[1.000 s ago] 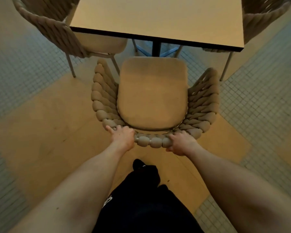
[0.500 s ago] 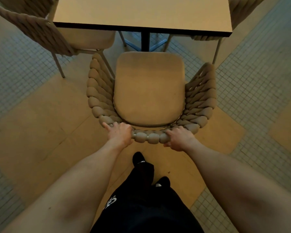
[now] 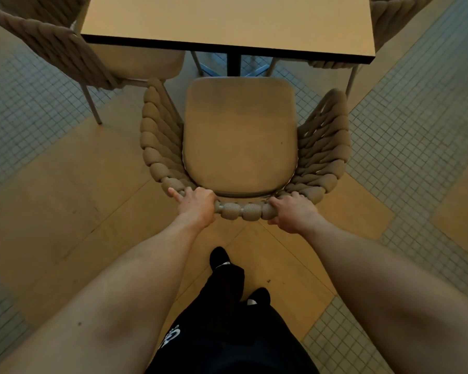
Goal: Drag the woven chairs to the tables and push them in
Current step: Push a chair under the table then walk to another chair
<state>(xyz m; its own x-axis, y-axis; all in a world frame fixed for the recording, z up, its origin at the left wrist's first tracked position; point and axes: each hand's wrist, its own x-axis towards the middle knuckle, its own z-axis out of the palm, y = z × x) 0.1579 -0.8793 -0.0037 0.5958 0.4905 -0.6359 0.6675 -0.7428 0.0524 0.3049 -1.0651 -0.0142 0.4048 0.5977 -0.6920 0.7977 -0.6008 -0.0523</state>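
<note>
Woven chair (image 3: 241, 136) stood facing the table (image 3: 227, 22), seat front just short of the near table edge, not yet under it. Left hand (image 3: 197, 205) gripped the top of the backrest, fingers curled over the rope weave, 1 finger stretched out along the rim. Right hand (image 3: 295, 211) clamped on the same rim, close beside. 2 more chairs flanked the table: 1 at left (image 3: 52, 41), seat partly under the top, 1 at right (image 3: 389, 20). Floor (image 3: 65, 184) showed wood panels and small tiles. Dark trousers (image 3: 227, 333) and shoes below.
</note>
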